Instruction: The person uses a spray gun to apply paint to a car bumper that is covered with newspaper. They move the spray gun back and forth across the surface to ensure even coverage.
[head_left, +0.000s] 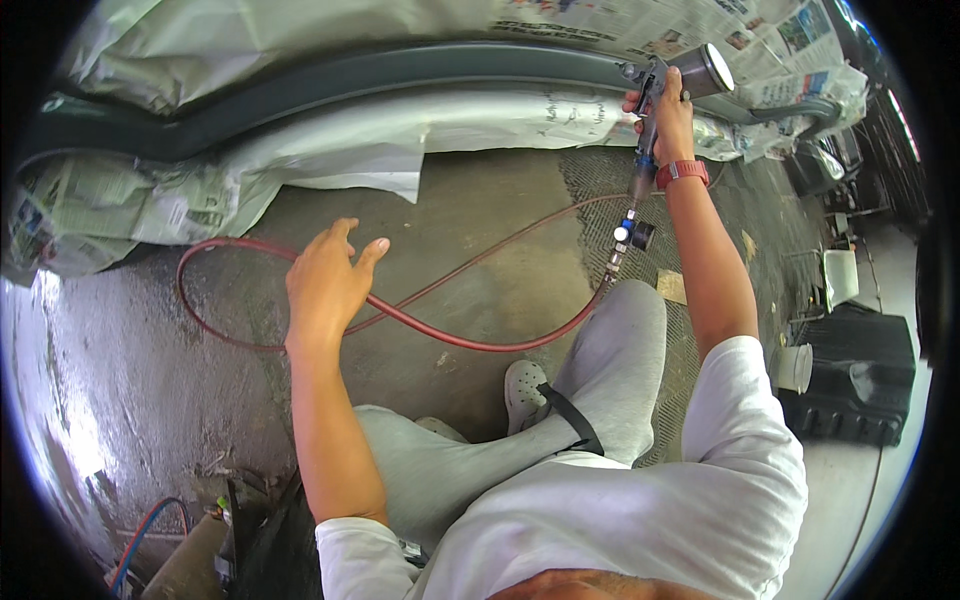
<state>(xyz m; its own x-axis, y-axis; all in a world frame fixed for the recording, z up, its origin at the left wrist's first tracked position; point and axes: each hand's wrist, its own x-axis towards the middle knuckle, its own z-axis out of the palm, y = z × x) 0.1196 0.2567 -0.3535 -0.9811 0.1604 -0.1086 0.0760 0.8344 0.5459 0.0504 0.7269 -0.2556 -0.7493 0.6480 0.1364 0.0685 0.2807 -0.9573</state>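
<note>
1. Spray gun (652,92): held over the upper right, in front of the dark grey-green strip (420,68) edged with masking paper (350,140).
2. Its grip's long axis runs from the gun body toward the person, leaning slightly left at the near end; the front end appears to face left, though its exact aim cannot be told.
3. The cup (708,72) juts out to the right, its pale round end outward.
4. The right hand (674,125) is wrapped around the grip, thumb up by the cup.
5. At the grip's near end, a fitting (622,235) joins the red hose (480,347), which loops left above the floor (480,210).
6. The left hand (330,275) is spread, thumb apart, beside the hose; whether they touch cannot be told.
</note>
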